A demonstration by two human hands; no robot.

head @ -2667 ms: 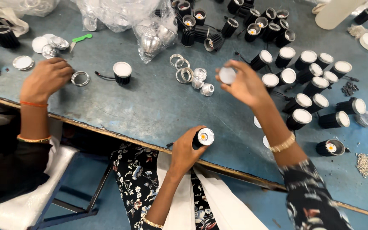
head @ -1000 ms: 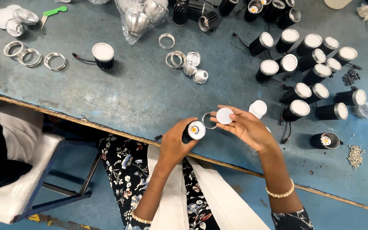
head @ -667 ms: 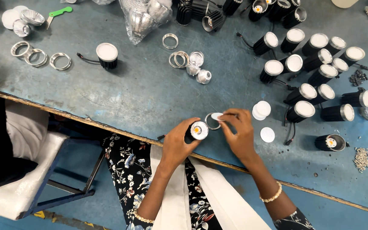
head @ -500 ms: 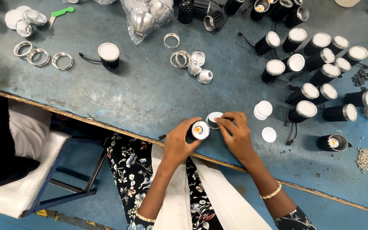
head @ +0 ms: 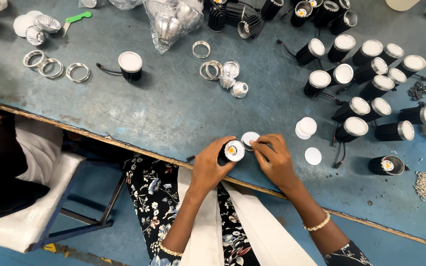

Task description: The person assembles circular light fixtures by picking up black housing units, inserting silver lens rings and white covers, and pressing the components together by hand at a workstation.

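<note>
My left hand (head: 208,167) grips a black finned lamp body (head: 230,151) at the near edge of the table, its open face with a silver reflector and an orange centre turned up. My right hand (head: 274,160) pinches a round white disc in a metal ring (head: 248,139) right beside the lamp's face, touching or nearly touching it. Two stacked white discs (head: 305,127) and a single one (head: 313,155) lie just right of my right hand.
Many capped black lamps (head: 366,74) crowd the right side; one uncapped lamp (head: 385,165) lies by a pile of small screws (head: 423,184). Loose metal rings (head: 210,69), reflectors (head: 235,83) and a bag of reflectors (head: 171,19) sit mid-table. Another person sits at left (head: 1,162).
My right hand came back from the far pile with a white disc and ring, brought it down to the lamp in my left hand, and set the other discs on the table.
</note>
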